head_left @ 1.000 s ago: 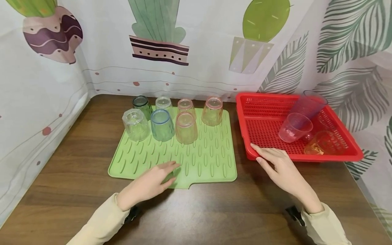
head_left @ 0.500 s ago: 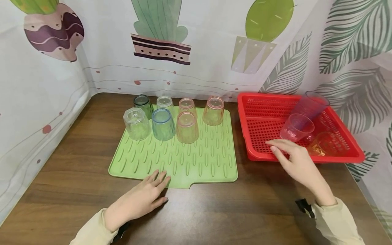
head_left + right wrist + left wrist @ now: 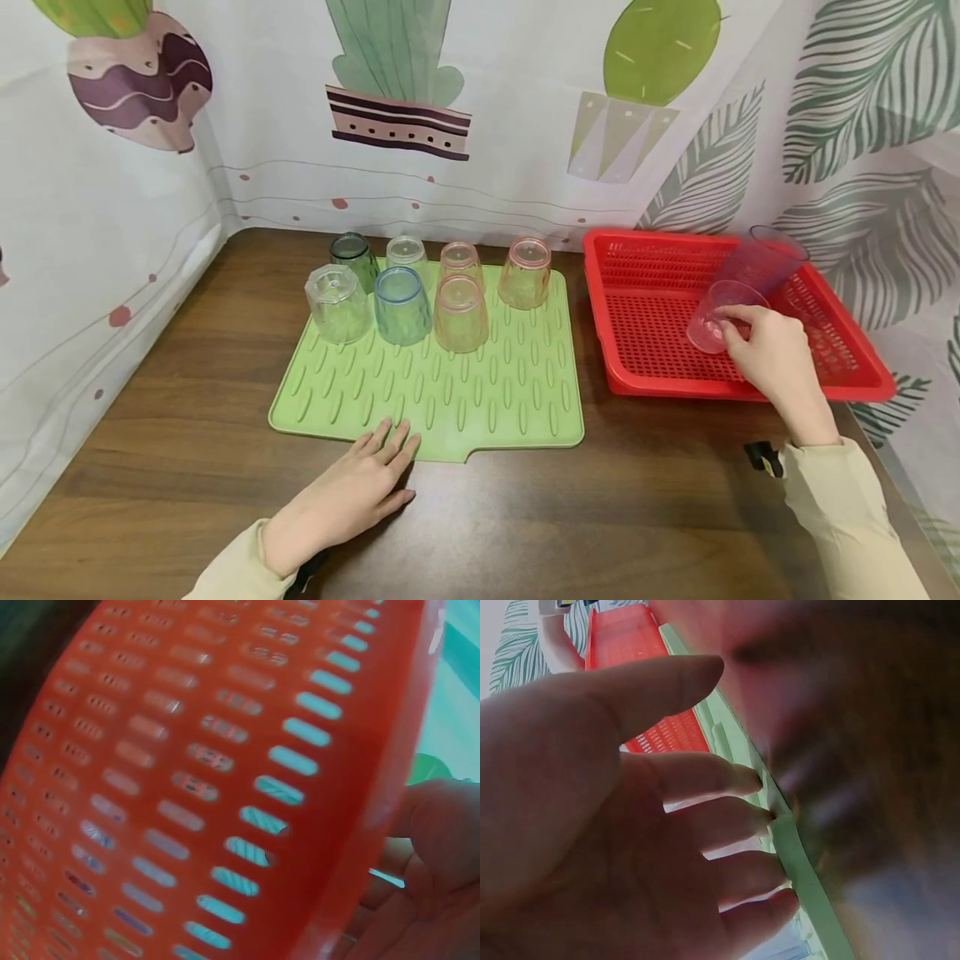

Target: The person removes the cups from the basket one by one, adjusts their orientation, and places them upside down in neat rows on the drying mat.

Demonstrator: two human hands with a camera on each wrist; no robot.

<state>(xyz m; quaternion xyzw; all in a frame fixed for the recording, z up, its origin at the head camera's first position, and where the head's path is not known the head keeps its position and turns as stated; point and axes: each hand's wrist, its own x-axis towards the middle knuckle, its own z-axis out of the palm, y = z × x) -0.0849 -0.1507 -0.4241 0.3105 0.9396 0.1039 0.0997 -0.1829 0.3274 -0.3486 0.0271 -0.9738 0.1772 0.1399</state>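
At frame right, my right hand (image 3: 774, 350) pinches the pink tumbler (image 3: 702, 333): likely light, slick, best held by its wall; my left hand (image 3: 354, 490) lies spread.

Head cam: above, facing forward-down, wide over brown wooden table (image 3: 525, 525). Left wrist: tight on left hand (image 3: 630, 825), facing fingertips. Right wrist: just off red perforated plastic basket (image 3: 221, 800). All three share basket.

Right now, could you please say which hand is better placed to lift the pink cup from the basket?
Probably the right hand: it is at the pink cup in the basket, while the left hand is at the near edge of the green mat.
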